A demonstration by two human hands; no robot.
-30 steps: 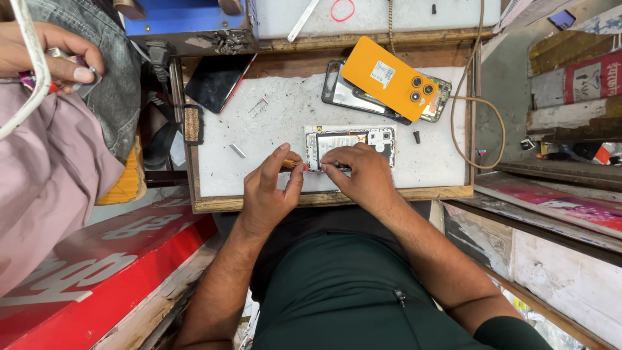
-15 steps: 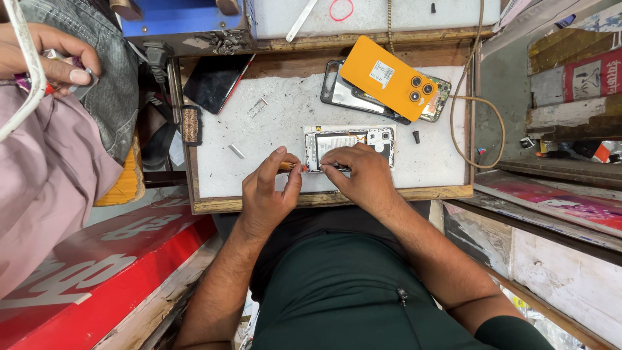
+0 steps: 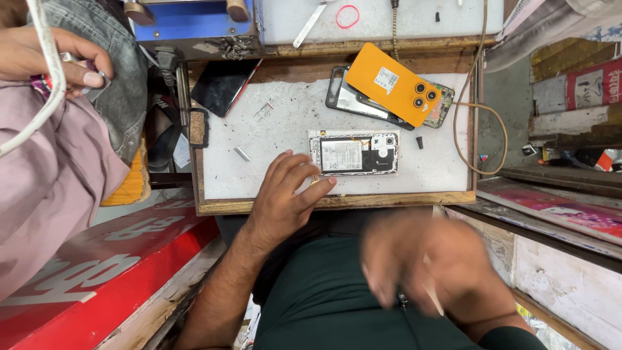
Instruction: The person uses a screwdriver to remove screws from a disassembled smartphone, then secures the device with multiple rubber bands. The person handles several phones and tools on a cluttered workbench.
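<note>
Here left hand (image 3: pixel 285 198) spread beside opened phone (image 3: pixel 354 154); right hand (image 3: pixel 424 266) blurred, grip unclear.

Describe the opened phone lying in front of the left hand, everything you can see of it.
The opened phone lies flat, lengthwise left to right, on the white work mat, back cover off. Inside show a pale battery with a label, dark boards and a silvery frame; the camera end points right. The left hand rests at its left end, fingertips at the near corner; actual contact is hard to tell. The right hand, blurred, is away from it, above the lap.
</note>
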